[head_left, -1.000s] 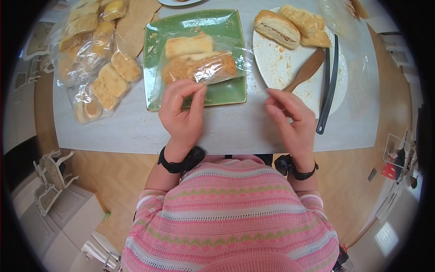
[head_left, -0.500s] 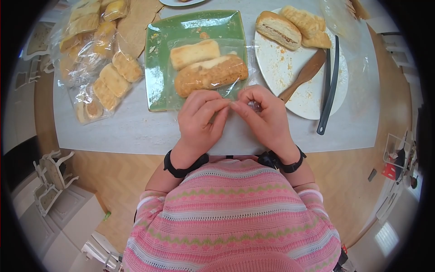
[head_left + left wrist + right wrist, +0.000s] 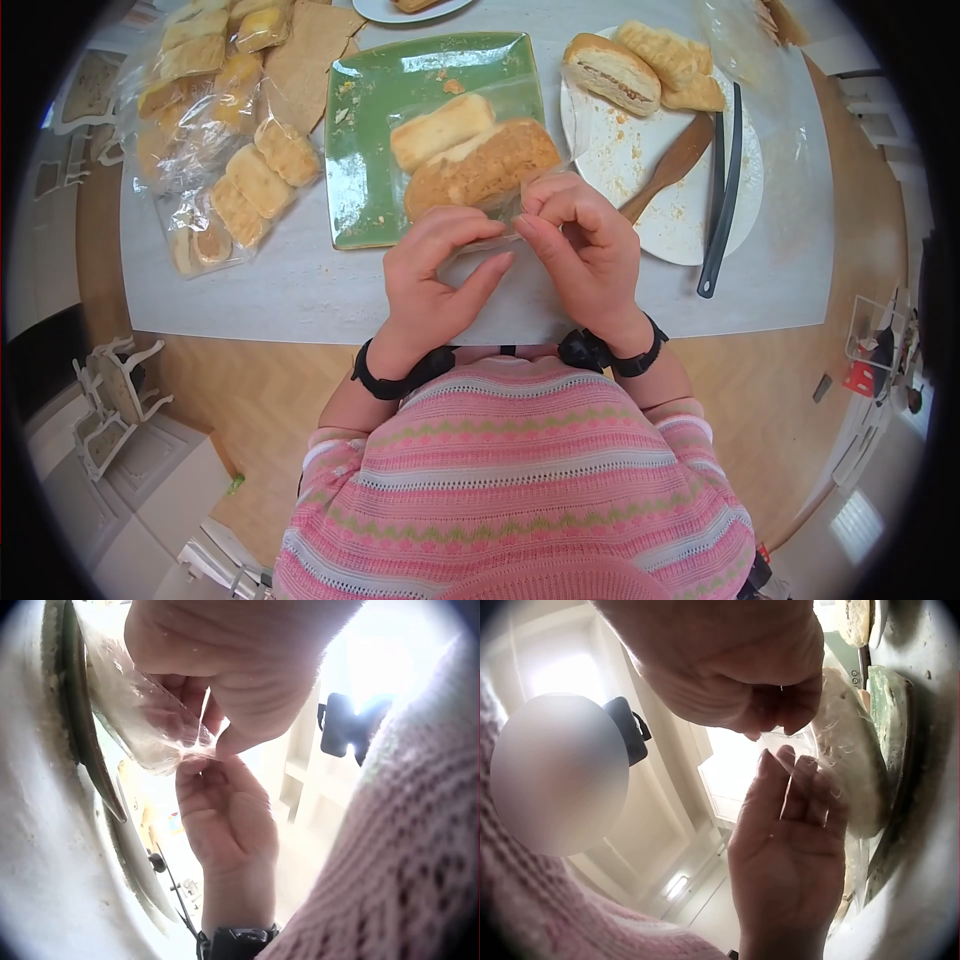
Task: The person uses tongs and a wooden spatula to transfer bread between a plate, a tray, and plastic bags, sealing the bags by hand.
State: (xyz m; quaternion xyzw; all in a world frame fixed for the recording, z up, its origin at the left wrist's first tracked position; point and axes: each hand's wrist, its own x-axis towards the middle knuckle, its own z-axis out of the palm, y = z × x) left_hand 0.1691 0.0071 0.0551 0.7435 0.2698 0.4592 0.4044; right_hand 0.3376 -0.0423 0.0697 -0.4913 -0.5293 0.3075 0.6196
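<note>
A clear plastic bag (image 3: 520,103) with two bread rolls lies over the near right part of a green plate (image 3: 360,200). Inside it, the pale roll (image 3: 442,133) is behind the browner roll (image 3: 485,168). At the bag's near edge, my right hand (image 3: 585,245) pinches the plastic between thumb and fingers. My left hand (image 3: 437,268) is just left of it, thumb apart from the fingers, its fingertips at the bag's edge. In the left wrist view the plastic film (image 3: 139,712) stretches between the hands. The right wrist view shows the left hand's fingers (image 3: 799,795) nearly straight.
On the right, a white plate (image 3: 600,165) carries a cut filled bun (image 3: 612,72), pastries (image 3: 672,62), a wooden spatula (image 3: 672,165) and a black-handled utensil (image 3: 722,215). Bagged breads (image 3: 255,180) lie at the left. Another white plate (image 3: 430,14) is at the back.
My right hand has come in from the right to the bag's near edge beside my left hand. The bag of rolls has shifted right and tilted; my left thumb has parted from its fingers.
</note>
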